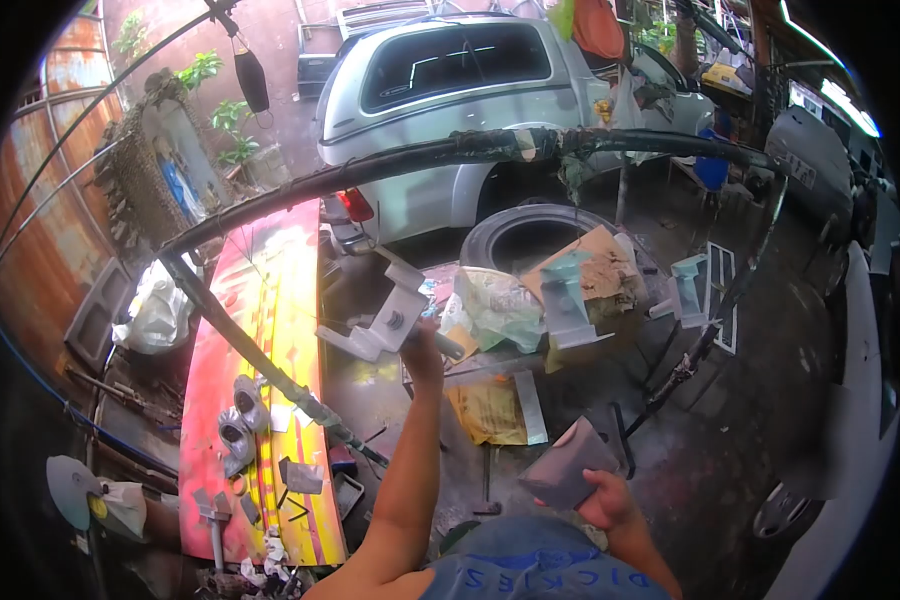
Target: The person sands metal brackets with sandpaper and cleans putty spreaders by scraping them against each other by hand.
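My left hand (424,360) reaches forward and is closed on the lower right edge of a bent grey metal bracket (395,305). Part of its fingers is hidden behind the bracket. Close to the body, my right hand (608,497) grips a flat, dark grey sheet (568,468), perhaps sandpaper, with the thumb on top. Similar grey brackets, a middle one (570,305) and a right one (688,290), hang or stand beyond the hands; what supports them is hard to make out.
A dark curved metal bar (490,147) spans in front of me. Behind it are a tyre (480,235), cardboard (600,265) and a silver vehicle (430,110). A red and yellow panel (255,340) carrying loose parts lies left. Yellowish paper (485,410) lies below.
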The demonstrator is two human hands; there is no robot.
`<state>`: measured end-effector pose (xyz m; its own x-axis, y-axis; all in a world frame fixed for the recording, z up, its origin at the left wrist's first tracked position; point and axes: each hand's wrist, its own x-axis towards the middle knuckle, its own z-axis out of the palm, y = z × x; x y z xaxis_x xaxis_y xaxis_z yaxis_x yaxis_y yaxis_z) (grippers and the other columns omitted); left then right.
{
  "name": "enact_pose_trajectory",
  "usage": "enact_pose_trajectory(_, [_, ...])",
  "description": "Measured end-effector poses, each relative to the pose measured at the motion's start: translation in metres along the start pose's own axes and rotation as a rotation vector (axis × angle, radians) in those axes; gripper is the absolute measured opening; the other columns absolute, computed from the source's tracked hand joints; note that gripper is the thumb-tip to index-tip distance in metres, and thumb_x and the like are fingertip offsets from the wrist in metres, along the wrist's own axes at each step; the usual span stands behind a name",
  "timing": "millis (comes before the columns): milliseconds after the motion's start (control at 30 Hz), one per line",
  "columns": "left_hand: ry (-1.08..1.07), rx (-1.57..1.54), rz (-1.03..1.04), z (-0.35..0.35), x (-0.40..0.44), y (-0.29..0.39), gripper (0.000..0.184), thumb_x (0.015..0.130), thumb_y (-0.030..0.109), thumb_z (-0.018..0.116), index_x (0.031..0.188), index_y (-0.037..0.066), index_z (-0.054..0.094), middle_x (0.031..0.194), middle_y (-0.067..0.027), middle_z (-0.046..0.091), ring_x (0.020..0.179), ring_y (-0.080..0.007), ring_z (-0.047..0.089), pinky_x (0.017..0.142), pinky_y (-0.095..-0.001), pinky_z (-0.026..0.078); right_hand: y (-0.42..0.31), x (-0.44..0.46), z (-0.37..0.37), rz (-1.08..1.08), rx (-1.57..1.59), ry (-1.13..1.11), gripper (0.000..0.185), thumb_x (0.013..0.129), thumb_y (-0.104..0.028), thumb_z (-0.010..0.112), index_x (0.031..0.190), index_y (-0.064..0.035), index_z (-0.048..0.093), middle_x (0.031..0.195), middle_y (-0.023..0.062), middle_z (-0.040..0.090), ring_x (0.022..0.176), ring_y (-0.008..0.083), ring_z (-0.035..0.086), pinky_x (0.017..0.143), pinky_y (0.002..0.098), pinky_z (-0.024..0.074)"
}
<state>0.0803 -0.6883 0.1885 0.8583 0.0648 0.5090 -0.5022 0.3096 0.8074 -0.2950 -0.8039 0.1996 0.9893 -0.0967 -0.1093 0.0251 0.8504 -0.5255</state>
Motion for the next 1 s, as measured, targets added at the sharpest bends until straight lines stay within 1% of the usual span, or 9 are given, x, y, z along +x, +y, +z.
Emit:
enact_pose_trajectory(200, [-0.025, -0.24, -0.265, 0.004, -0.026, 0.037, 0.015, 0.096, 0.013, 0.064, 0.1, 0.005, 0.052, 0.082, -0.0072, 0.059, 0.068, -0.0152, 0.06, 0.065, -0.0317, 0.052, -0.014, 0.001, 0.019, -0.018, -0.031, -0.113, 0.062, 0.086, -0.02, 0.067, 0.138, -0.0087, 0.036, 0.131, 0.0188, 0.052, 0.122, 0.0392, 0.057, 0.096, 0.0717, 0.0472])
enact_pose_trajectory(300, [0.034, -0.374, -0.402, 0.008, -0.037, 0.072, 0.013, 0.096, 0.01, 0.062, 0.102, 0.007, 0.051, 0.082, -0.0073, 0.057, 0.064, -0.0157, 0.057, 0.062, -0.0311, 0.05, -0.017, -0.001, 0.026, 0.014, 0.036, -0.079, 0.063, 0.086, -0.02, 0.067, 0.138, -0.0075, 0.035, 0.13, 0.0186, 0.052, 0.122, 0.0399, 0.058, 0.094, 0.0737, 0.047])
enact_pose_trajectory(400, [-0.046, -0.512, -0.423, 0.0, -0.036, 0.074, 0.014, 0.095, 0.009, 0.062, 0.102, 0.008, 0.05, 0.082, -0.0063, 0.055, 0.062, -0.0157, 0.055, 0.059, -0.0304, 0.048, -0.028, 0.006, 0.056, -0.016, 0.031, -0.065, 0.061, 0.086, -0.021, 0.068, 0.136, -0.004, 0.037, 0.126, 0.0167, 0.056, 0.123, 0.0354, 0.058, 0.098, 0.0648, 0.0487])
enact_pose_trajectory(500, [-0.03, -0.451, -0.461, -0.015, -0.026, 0.061, 0.016, 0.091, 0.008, 0.066, 0.098, 0.007, 0.052, 0.077, -0.0047, 0.055, 0.064, -0.0163, 0.058, 0.06, -0.0306, 0.048, -0.032, 0.029, 0.047, -0.058, -0.132, -0.205, 0.061, 0.092, -0.005, 0.054, 0.151, -0.0014, 0.036, 0.143, 0.0156, 0.051, 0.135, 0.0308, 0.05, 0.113, 0.0504, 0.0382])
enact_pose_trajectory(600, [-0.048, -0.323, -0.465, -0.028, -0.01, 0.053, 0.014, 0.089, 0.006, 0.066, 0.095, 0.006, 0.053, 0.074, -0.0043, 0.056, 0.065, -0.0165, 0.059, 0.061, -0.031, 0.048, -0.035, 0.046, 0.065, -0.129, -0.332, -0.165, 0.062, 0.094, 0.002, 0.054, 0.153, -0.0032, 0.036, 0.144, 0.0116, 0.051, 0.135, 0.0207, 0.049, 0.113, 0.0385, 0.0367])
enact_pose_trajectory(700, [-0.091, -0.243, -0.394, -0.035, 0.001, 0.044, 0.012, 0.088, 0.005, 0.066, 0.092, 0.005, 0.055, 0.072, -0.0043, 0.057, 0.063, -0.0164, 0.059, 0.061, -0.0312, 0.05, -0.032, 0.072, 0.071, -0.158, -0.477, -0.145, 0.063, 0.094, 0.005, 0.056, 0.153, -0.0032, 0.036, 0.144, 0.0093, 0.052, 0.133, 0.0164, 0.049, 0.111, 0.0335, 0.038])
enact_pose_trajectory(800, [-0.166, -0.23, -0.351, -0.031, 0.006, 0.047, 0.01, 0.088, 0.003, 0.064, 0.091, 0.005, 0.055, 0.073, -0.0056, 0.059, 0.061, -0.017, 0.058, 0.062, -0.0319, 0.052, -0.031, 0.108, 0.092, -0.274, -0.706, -0.081, 0.059, 0.095, 0.002, 0.057, 0.151, -0.0024, 0.039, 0.142, 0.0084, 0.054, 0.131, 0.0147, 0.049, 0.109, 0.0308, 0.0389])
enact_pose_trajectory(900, [-0.188, -0.314, -0.472, -0.029, 0.002, 0.054, 0.009, 0.087, 0.001, 0.062, 0.091, 0.004, 0.054, 0.07, -0.006, 0.057, 0.06, -0.018, 0.058, 0.064, -0.0339, 0.054, -0.021, 0.144, 0.098, -0.292, -0.458, 0.033, 0.055, 0.096, 0.003, 0.054, 0.15, -0.0041, 0.042, 0.141, 0.0081, 0.054, 0.13, 0.0155, 0.05, 0.109, 0.032, 0.0389])
enact_pose_trajectory(1000, [-0.176, -0.396, -0.545, -0.032, -0.003, 0.059, 0.011, 0.086, -0.002, 0.059, 0.088, 0.005, 0.05, 0.067, -0.0067, 0.052, 0.058, -0.0185, 0.056, 0.061, -0.0351, 0.052, -0.022, 0.157, 0.115, -0.269, -0.141, -0.016, 0.051, 0.099, -0.007, 0.057, 0.148, -0.004, 0.043, 0.14, 0.0095, 0.055, 0.131, 0.0202, 0.052, 0.111, 0.0398, 0.0401])
